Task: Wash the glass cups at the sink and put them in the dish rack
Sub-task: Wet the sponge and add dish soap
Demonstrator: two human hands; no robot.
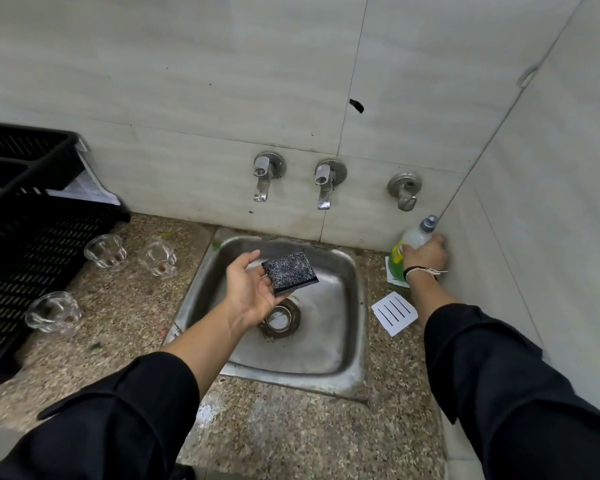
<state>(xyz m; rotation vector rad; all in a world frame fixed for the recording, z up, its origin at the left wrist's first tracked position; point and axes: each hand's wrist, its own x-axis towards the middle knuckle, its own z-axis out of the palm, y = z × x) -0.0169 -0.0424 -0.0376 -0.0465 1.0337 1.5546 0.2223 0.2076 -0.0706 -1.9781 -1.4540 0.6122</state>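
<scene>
fingers of the left hand (pixel 248 289) lie nearly straight and apart, palm up over the steel sink (pixel 347 341), with a dark, gritty scouring pad (pixel 289 271) resting flat on them, likely offered up to take soap. fingers of the right hand (pixel 426 257) are curled round a dish soap bottle (pixel 409 242) at about two o'clock from the basin, in the corner where the tiled walls meet; the bottle is soft translucent plastic with green liquid low in it and a grey cap, and it leans a little in the grip. three glass cups wait unwashed on the speckled stone counter to the left of the sink: one (pixel 105 251) and a second (pixel 157 258) side by side at ten o'clock, a third (pixel 53 311) near nine o'clock. all three are clear, squat and faceted, with a brownish residue in the bottom. beside them, at the far left, sits the black plastic dish rack (pixel 25 244), slotted like a crate, close enough for a short carry. washing proper looks not yet begun; soaping the pad seems the step in hand. three metal taps (pixel 323 183) stick out of the wall at twelve o'clock, none running. a white card with black lines (pixel 394 311) lies on the counter at three o'clock.
</scene>
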